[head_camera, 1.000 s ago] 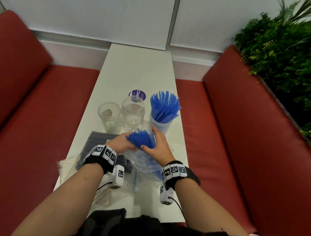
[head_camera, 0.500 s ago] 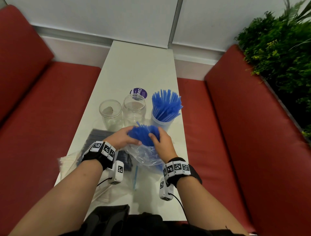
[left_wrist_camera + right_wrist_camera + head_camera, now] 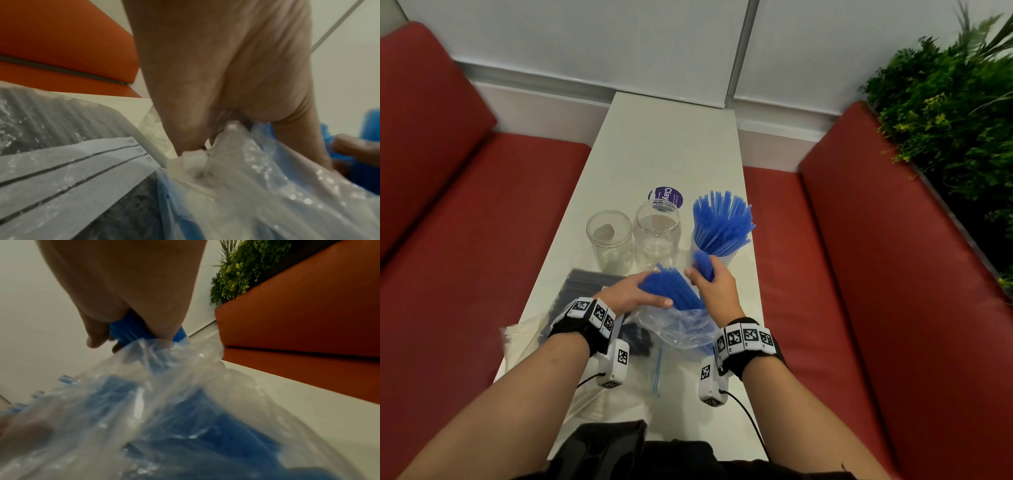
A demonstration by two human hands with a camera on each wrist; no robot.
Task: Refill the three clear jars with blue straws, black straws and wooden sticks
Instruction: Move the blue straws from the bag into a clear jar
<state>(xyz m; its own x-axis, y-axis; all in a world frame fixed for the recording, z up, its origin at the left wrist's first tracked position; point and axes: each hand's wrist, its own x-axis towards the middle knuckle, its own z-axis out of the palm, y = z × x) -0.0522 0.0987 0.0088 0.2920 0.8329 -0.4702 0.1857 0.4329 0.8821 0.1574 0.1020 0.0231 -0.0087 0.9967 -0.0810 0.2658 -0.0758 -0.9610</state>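
Note:
Three clear jars stand in a row on the white table (image 3: 664,144): the left jar (image 3: 610,240) and middle jar (image 3: 657,233) hold no straws, the right jar (image 3: 714,255) is packed with blue straws (image 3: 722,222). In front of them lies a clear plastic bag (image 3: 681,329) with more blue straws (image 3: 671,287) sticking out. My left hand (image 3: 633,294) grips the bag's mouth and that bundle. My right hand (image 3: 717,284) grips a small bunch of blue straws (image 3: 703,265) (image 3: 131,332), lifted just below the right jar. A bag of black straws (image 3: 585,284) (image 3: 61,113) lies to the left.
A flat packet of pale wooden sticks (image 3: 524,339) lies at the table's near left edge. A purple round sticker (image 3: 666,197) sits behind the middle jar. Red bench seats (image 3: 482,222) flank the table, and a green plant (image 3: 945,120) stands at the right.
My right hand has separated a small bunch of blue straws from the bundle and lifted it toward the right jar. The left hand stays on the bag and the rest of the bundle.

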